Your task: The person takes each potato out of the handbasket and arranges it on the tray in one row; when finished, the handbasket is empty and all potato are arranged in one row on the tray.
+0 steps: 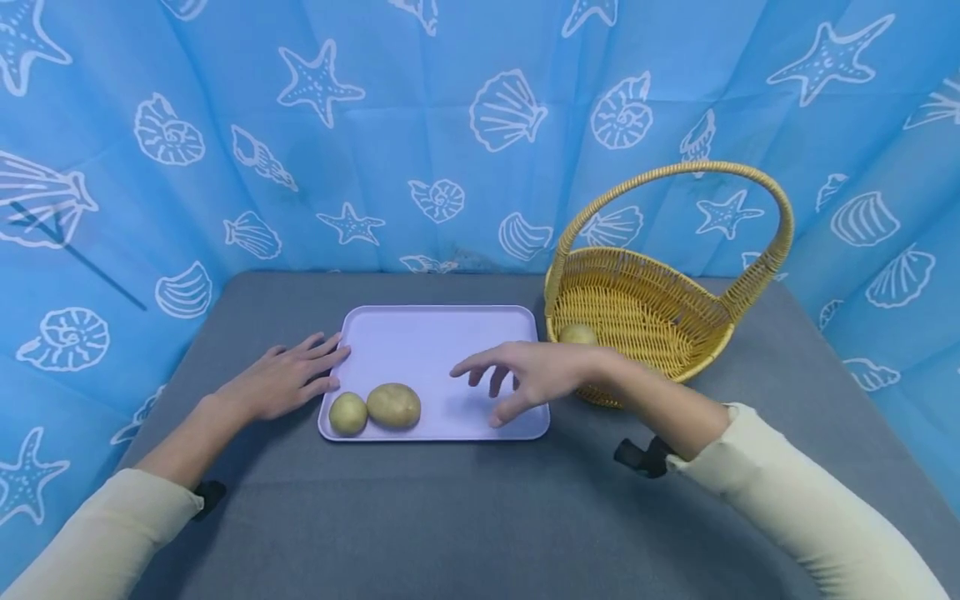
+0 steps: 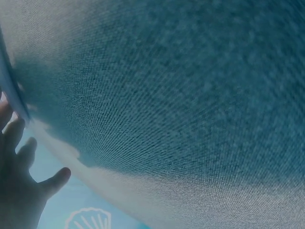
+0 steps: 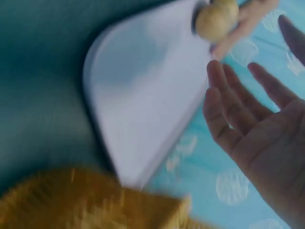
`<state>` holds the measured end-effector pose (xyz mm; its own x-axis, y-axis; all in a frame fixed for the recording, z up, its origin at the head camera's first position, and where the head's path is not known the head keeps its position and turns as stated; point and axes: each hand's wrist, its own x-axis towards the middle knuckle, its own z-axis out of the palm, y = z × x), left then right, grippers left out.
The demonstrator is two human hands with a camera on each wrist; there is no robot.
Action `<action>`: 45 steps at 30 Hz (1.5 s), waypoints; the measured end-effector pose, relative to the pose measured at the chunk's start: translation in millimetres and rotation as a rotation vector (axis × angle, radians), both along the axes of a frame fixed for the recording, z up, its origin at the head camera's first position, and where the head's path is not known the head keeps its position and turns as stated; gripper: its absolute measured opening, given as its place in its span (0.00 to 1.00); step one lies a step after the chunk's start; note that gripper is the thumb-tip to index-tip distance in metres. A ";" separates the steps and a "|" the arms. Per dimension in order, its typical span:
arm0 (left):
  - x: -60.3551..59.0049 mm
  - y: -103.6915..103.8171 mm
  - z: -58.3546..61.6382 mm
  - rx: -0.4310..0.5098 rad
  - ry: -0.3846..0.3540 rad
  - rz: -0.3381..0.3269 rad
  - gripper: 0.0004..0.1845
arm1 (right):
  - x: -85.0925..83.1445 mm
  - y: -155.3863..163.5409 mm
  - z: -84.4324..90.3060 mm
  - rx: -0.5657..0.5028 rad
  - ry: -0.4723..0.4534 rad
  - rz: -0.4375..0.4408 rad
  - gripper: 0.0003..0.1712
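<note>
Two smooth, rounded potatoes (image 1: 375,408) lie touching at the front left of a flat lilac plastic tray (image 1: 442,333) on grey cloth. The left hand (image 1: 281,382) rests flat at the tray's left edge, fingers straight. The right hand (image 1: 525,375) hovers above the tray, fingers spread, empty. A woven basket (image 1: 645,312) behind holds what looks like another potato (image 1: 577,334).

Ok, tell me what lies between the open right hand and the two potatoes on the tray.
Only bare tray surface, as the head view shows: the right hand hovers over the tray's right part, and the larger potato and smaller potato sit at its front left.
</note>
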<state>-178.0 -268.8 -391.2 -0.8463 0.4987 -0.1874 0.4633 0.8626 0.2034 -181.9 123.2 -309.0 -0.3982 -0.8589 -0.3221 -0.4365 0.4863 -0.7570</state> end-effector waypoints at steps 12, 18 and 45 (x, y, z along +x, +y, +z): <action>-0.3 0.6 1.6 -0.015 0.005 0.010 0.34 | -17.3 108.6 41.8 0.059 -0.100 -0.103 0.39; 0.6 0.0 0.9 -0.005 0.001 0.014 0.34 | -33.1 144.4 38.5 0.095 -0.163 -0.133 0.37; 0.6 -0.2 -0.8 -0.001 0.011 0.005 0.33 | -70.6 180.1 -0.1 0.414 -0.537 -0.256 0.32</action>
